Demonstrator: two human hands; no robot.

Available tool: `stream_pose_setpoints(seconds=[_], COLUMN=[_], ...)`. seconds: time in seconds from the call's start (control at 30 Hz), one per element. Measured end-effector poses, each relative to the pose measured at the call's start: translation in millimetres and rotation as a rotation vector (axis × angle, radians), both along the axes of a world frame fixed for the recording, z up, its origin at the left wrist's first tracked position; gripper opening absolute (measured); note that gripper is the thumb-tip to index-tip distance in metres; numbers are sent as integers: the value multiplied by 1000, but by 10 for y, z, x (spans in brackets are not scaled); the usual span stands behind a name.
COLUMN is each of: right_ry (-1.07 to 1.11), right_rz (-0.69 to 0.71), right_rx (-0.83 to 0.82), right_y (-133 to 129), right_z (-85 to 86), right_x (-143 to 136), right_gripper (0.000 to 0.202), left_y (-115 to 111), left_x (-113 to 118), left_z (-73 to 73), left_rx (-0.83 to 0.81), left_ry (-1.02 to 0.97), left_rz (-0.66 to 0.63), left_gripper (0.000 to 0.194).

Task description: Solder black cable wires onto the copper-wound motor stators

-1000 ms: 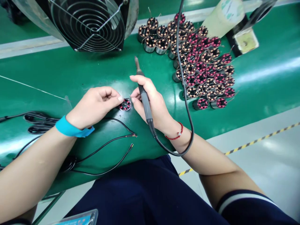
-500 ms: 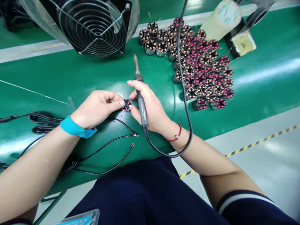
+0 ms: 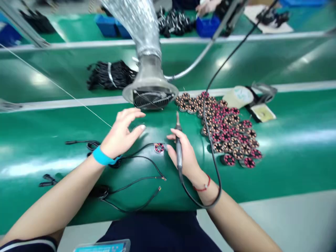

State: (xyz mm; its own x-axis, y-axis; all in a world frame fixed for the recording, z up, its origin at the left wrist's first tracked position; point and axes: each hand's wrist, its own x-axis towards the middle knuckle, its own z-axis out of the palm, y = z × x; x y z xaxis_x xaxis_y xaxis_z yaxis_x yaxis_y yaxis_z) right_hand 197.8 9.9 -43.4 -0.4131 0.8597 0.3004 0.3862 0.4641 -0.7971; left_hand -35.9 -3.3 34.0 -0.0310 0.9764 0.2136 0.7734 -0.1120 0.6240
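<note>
My left hand is raised over the green table, fingers apart and holding nothing. My right hand holds a soldering iron, its tip pointing away from me. Between the hands, a small round coil with red and copper-coloured windings lies on the table, just left of my right fingertips. A black cable reaches up to the coil's left side. More black cables with bare coloured wire ends lie nearer to me.
Many wound coils stand at the right. A fan hood hangs beyond my hands. Behind are a tape roll, a sponge tray and bundled black cables. The iron's cord loops past my right wrist.
My left hand has let go of the coil and moved up and away with its fingers opened. The view has tilted up, showing the far bench. The iron remains in my right hand.
</note>
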Motion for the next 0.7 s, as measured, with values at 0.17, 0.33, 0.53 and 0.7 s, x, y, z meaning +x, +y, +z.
stream_pose_setpoints(seconds=[0.17,0.33,0.53,0.7], right_ry=[-12,-16,19,65], right_rz=[-72,-136,-289,-319], right_rx=[-60,-73,-96,-138], right_y=[74,67,169,405], right_z=[-5,15,-33,-172], right_x=[78,80,104,287], right_gripper=[42,39,41,54], left_y=[-77,45,1090,1866], left_x=[-1083,-1879,-1416,-928], left_z=[581,419,124,41], left_rx=[504,206,84,-84], left_ry=[277,324,516,676], left_rz=[699,991,373,105], left_gripper=[26,44,68,61])
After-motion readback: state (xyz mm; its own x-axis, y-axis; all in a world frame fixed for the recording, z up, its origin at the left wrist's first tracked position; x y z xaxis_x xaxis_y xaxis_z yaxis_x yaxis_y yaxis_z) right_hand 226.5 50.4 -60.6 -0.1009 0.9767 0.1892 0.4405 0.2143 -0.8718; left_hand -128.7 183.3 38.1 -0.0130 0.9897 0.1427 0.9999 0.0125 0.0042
